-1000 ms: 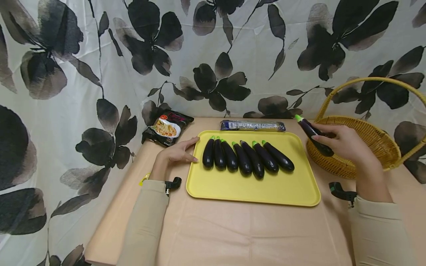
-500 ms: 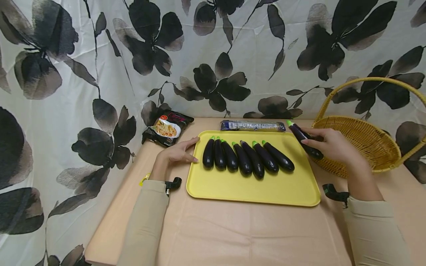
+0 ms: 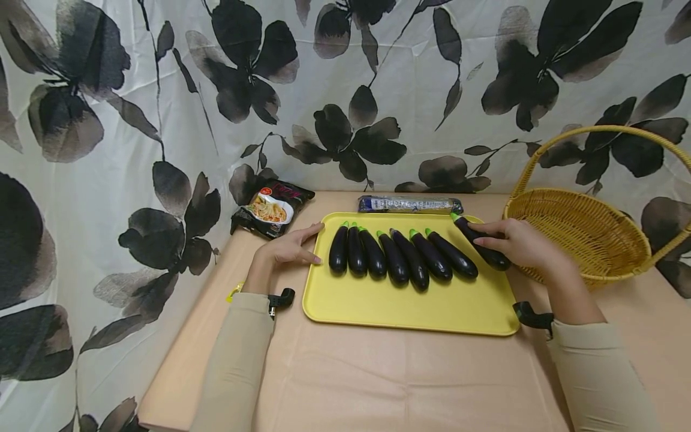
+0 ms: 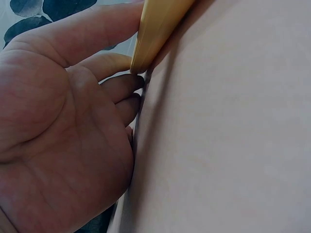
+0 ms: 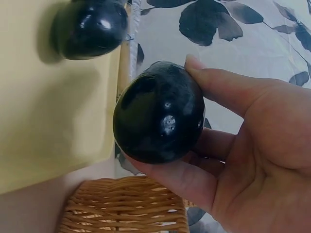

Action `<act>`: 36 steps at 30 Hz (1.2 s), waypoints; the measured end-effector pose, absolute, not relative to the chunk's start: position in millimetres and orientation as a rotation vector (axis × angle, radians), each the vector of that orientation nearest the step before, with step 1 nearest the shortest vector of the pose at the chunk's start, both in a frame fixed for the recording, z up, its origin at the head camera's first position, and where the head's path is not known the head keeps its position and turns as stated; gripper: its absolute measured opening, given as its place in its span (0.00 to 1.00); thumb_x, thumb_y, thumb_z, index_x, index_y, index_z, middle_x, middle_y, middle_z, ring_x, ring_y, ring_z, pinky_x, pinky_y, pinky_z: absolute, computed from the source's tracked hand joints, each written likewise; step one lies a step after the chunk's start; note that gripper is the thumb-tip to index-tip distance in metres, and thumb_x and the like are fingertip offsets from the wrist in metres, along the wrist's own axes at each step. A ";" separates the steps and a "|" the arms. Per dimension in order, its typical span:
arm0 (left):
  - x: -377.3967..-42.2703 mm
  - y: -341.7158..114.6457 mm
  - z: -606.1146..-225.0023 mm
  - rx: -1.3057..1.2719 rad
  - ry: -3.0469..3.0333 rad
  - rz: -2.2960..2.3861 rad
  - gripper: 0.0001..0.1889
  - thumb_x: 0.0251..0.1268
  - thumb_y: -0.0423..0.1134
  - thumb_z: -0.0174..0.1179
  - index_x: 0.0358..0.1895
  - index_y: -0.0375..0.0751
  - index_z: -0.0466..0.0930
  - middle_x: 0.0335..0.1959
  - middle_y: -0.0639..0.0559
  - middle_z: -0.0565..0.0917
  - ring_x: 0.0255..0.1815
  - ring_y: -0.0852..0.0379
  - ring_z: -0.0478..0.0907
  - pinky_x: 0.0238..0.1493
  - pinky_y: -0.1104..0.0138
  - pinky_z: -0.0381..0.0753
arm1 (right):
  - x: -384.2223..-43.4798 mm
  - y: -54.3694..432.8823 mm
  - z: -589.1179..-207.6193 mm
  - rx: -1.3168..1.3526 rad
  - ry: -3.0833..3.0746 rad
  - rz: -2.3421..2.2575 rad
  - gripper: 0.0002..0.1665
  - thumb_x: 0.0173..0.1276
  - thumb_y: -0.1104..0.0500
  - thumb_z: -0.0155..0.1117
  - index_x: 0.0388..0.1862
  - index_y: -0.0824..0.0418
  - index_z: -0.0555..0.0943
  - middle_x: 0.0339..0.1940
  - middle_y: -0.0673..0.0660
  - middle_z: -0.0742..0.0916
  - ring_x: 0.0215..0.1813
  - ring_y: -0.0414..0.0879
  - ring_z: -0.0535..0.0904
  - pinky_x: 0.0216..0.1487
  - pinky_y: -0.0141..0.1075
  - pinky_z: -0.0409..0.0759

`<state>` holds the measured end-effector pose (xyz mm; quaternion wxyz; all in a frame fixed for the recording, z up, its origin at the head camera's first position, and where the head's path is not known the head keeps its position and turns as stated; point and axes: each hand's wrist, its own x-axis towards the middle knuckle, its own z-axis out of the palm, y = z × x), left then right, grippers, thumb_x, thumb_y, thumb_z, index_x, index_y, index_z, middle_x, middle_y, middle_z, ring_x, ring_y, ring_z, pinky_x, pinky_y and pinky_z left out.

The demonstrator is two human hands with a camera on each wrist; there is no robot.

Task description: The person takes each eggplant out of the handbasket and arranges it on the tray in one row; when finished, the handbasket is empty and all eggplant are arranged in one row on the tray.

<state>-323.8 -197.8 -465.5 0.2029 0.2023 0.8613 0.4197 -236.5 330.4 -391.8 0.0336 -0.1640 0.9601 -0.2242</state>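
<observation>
In the head view, my right hand point(image 3: 520, 242) grips a dark purple eggplant point(image 3: 480, 241) with a green stem end, over the right rim of the yellow tray point(image 3: 399, 312). The right wrist view shows the round end of this eggplant point(image 5: 160, 116) between thumb and fingers, its shadow falling on the tray. Several more eggplants point(image 3: 396, 258) lie side by side on the tray, stems toward the back. At the tray's left edge rests my left hand point(image 3: 286, 249), thumb and fingertips touching the rim. Up close in the left wrist view, its lower fingers point(image 4: 129, 104) lie against the table.
A wicker basket point(image 3: 580, 231) with a tall handle stands right of the tray, close to the right forearm. Behind the tray lies a long blue package point(image 3: 410, 204). A black noodle packet point(image 3: 272, 208) sits at the back left. A floral cloth point(image 3: 345, 84) hangs behind the table.
My right hand has carried the eggplant leftward and slightly down, from in front of the basket to over the tray's right side. The left hand and the tray stay put.
</observation>
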 end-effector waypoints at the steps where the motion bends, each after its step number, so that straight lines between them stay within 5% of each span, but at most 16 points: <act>1: -323.6 -197.7 -465.5 0.569 2.407 1.166 0.59 0.54 0.42 0.80 0.86 0.49 0.50 0.88 0.51 0.45 0.89 0.50 0.36 0.87 0.51 0.38 | -236.8 329.7 -392.5 -0.508 2.954 -0.684 0.29 0.79 0.47 0.62 0.74 0.53 0.77 0.67 0.72 0.82 0.57 0.59 0.81 0.54 0.52 0.79; 13: -322.3 -197.9 -466.5 0.565 2.440 1.143 0.59 0.52 0.45 0.81 0.85 0.51 0.52 0.88 0.55 0.48 0.88 0.53 0.38 0.87 0.53 0.39 | -238.4 323.6 -402.5 -0.583 2.937 -0.692 0.27 0.78 0.53 0.64 0.73 0.57 0.78 0.67 0.70 0.83 0.59 0.58 0.81 0.52 0.49 0.78; 23: -321.8 -197.5 -465.1 0.581 2.447 1.129 0.59 0.52 0.46 0.81 0.86 0.51 0.52 0.88 0.54 0.48 0.88 0.52 0.38 0.87 0.51 0.39 | -240.6 320.4 -409.6 -0.580 2.929 -0.608 0.26 0.78 0.52 0.64 0.72 0.57 0.79 0.67 0.69 0.82 0.63 0.66 0.82 0.59 0.61 0.80; 30: -322.8 -197.3 -466.3 0.571 2.444 1.130 0.59 0.52 0.46 0.81 0.86 0.52 0.52 0.88 0.55 0.48 0.88 0.52 0.39 0.87 0.52 0.40 | -246.3 320.9 -417.2 -0.587 2.918 -0.572 0.26 0.78 0.52 0.63 0.72 0.58 0.79 0.65 0.69 0.84 0.38 0.49 0.80 0.40 0.41 0.77; 36: -323.9 -197.8 -466.6 0.557 2.434 1.142 0.59 0.51 0.46 0.81 0.85 0.53 0.52 0.88 0.55 0.47 0.88 0.53 0.38 0.87 0.52 0.39 | -246.5 320.5 -416.9 -0.607 2.875 -0.572 0.25 0.79 0.55 0.62 0.72 0.60 0.79 0.62 0.69 0.86 0.28 0.45 0.73 0.34 0.38 0.71</act>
